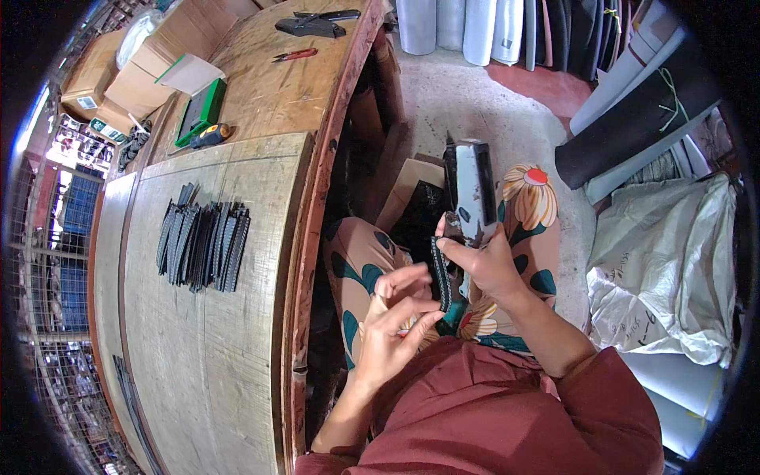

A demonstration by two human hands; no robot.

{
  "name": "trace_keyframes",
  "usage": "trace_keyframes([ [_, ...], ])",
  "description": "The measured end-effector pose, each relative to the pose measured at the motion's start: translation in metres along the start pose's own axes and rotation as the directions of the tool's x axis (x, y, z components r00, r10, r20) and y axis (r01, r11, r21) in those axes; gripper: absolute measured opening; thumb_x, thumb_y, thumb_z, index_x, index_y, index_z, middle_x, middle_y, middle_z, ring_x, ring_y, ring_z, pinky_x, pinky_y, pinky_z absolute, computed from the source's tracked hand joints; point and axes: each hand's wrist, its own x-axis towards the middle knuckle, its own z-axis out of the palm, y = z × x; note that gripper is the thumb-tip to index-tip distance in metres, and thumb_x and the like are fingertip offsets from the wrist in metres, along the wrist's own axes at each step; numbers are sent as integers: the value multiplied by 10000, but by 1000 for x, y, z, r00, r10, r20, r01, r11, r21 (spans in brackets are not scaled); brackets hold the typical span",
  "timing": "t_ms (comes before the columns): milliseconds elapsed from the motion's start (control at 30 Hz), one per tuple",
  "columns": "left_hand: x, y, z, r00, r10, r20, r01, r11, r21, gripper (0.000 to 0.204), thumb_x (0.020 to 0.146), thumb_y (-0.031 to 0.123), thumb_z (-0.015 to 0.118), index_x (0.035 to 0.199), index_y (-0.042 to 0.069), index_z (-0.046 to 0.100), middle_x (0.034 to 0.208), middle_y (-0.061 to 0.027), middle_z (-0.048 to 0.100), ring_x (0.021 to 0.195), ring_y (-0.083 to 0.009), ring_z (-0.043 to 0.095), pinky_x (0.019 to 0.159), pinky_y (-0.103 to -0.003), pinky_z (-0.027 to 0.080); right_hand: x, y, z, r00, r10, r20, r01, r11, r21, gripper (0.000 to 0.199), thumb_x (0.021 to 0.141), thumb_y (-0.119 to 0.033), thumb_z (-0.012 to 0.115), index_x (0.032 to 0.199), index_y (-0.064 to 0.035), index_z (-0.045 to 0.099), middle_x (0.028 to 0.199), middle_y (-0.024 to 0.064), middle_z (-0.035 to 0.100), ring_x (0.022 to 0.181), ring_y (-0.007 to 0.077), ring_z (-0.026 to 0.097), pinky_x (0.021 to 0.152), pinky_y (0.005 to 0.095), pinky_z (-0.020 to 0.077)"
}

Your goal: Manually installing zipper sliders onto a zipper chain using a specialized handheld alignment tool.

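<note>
A short black strip [440,273] with pale stitching is held upright above my lap. My left hand [396,324] pinches its lower end between thumb and fingertip, the other fingers bent beside it. At the strip's upper end the thumb of my right hand [489,263] presses on it. Right behind that hand rises a worn black and silver block-like tool [473,186]; its lower part is hidden, and I cannot tell whether my fingers grip it. On the workbench [253,348] to the left lies a pile of similar strips [202,245].
Farther up the bench are a green tray [202,115], a yellow-black tool [211,135], red-handled snippers [295,55], a black tool [317,24] and cardboard boxes [162,59]. Long thin strips [131,404] lie near its left edge. Material rolls [641,119] and a white sack [661,269] stand right.
</note>
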Motion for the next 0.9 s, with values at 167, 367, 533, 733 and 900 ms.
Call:
trace_keyframes([
  [167,12,-1,-6,955,296,20,-296,952,77,146,699,-7,730,830,5,667,1159,-140,596,1052,-264,581,844,-337,483,-8,11,-6,992,105,67,-102,994,-48,185,742,-57,684,906,-3,616,801,26,649,745,91,603,689,267,492],
  [367,15,-8,-9,926,-192,-325,79,941,-330,70,826,23,660,888,-10,660,888,-106,663,805,-122,622,669,-247,545,-19,15,1,994,-65,87,70,996,-62,211,750,-20,687,935,-13,585,847,29,645,778,93,609,705,252,489],
  [533,23,-23,-16,850,-490,-194,266,717,-644,109,844,35,648,928,-34,642,815,-90,664,696,-126,645,637,-233,557,-23,6,-2,886,-300,355,360,925,-117,308,753,48,644,1026,-31,524,928,48,597,883,131,581,795,276,454],
  [733,25,-24,-12,839,-531,-120,300,635,-712,125,825,23,667,925,-47,638,808,-101,663,687,-137,653,622,-238,562,-21,5,-1,832,-315,457,408,905,-118,416,699,57,654,1077,-34,506,946,80,535,866,164,527,775,272,416],
  [900,24,-25,-10,842,-532,-86,310,609,-730,67,828,24,653,881,-17,648,816,-102,671,695,-139,655,618,-248,570,-24,7,2,873,-268,407,330,940,-90,329,730,56,644,1019,-35,518,887,52,522,781,118,531,672,237,422],
])
